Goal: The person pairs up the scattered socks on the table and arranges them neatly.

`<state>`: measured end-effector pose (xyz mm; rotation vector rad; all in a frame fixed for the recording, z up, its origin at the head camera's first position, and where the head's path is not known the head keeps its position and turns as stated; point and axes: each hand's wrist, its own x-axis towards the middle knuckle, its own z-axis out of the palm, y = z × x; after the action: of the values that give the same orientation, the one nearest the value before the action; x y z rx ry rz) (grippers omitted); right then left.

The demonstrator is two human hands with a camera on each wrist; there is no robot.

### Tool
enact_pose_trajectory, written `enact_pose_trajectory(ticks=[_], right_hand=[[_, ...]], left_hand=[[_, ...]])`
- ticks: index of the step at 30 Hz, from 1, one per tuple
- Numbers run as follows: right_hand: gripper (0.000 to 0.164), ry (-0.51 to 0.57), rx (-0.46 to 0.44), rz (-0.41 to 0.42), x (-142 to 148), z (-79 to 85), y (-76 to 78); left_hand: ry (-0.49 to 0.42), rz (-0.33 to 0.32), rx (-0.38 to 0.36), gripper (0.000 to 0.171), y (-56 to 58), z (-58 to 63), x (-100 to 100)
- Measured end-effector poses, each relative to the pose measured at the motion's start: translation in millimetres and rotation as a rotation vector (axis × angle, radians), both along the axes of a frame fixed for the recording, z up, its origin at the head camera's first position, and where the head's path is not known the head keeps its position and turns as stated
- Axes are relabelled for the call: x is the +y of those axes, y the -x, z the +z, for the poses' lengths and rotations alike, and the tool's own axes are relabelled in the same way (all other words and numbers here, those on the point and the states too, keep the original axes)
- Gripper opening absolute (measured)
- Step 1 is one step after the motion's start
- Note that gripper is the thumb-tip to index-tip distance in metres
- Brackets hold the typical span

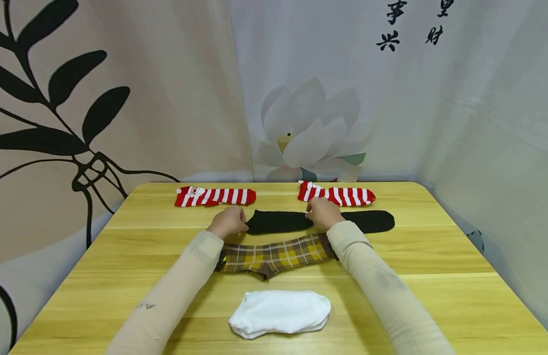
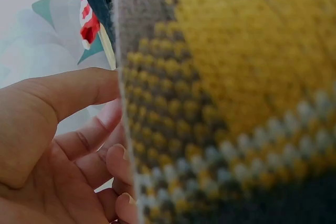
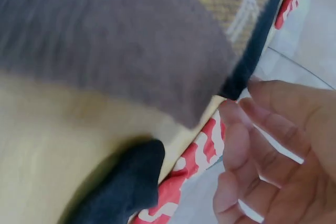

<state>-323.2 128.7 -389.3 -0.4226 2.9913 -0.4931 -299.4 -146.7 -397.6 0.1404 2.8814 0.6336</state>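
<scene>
A black sock (image 1: 278,222) lies flat between both hands. My left hand (image 1: 228,222) pinches its left end; in the left wrist view those fingertips are hidden behind the plaid sock. At its right end, my right hand (image 1: 324,213) pinches the fabric between thumb and fingers, as the right wrist view shows. A second black sock (image 1: 370,221) extends rightward from beyond the right hand. Just nearer than the hands is a brown and yellow plaid sock (image 1: 274,255) with dark ends, partly covered by the sleeves.
Toward the back edge of the wooden table (image 1: 433,296) lie two red-and-white striped socks, one on the left (image 1: 216,196) and one on the right (image 1: 349,196). White socks (image 1: 280,313) form a flat pile near the front. A printed curtain (image 1: 189,98) hangs behind.
</scene>
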Motion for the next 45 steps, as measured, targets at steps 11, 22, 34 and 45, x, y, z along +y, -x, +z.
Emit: enact_pose_trajectory(ticks=[11, 22, 34, 45], right_hand=[[0.025, 0.047, 0.011, -0.023, 16, 9.3, -3.5], [0.028, 0.131, -0.010, -0.009, 48, 14.5, -12.5], [0.030, 0.183, -0.015, -0.070, 106, 12.6, -24.6], [0.033, 0.234, 0.009, -0.117, 151, 8.3, -36.4]], left_hand=[[-0.045, -0.005, 0.048, 0.028, -3.4, 17.2, -2], [-0.158, -0.081, 0.135, 0.024, -6.0, 33.8, 25], [-0.222, -0.117, 0.153, 0.018, -1.9, 32.0, 65], [-0.211, -0.167, 0.135, 0.018, 4.2, 23.2, 100]])
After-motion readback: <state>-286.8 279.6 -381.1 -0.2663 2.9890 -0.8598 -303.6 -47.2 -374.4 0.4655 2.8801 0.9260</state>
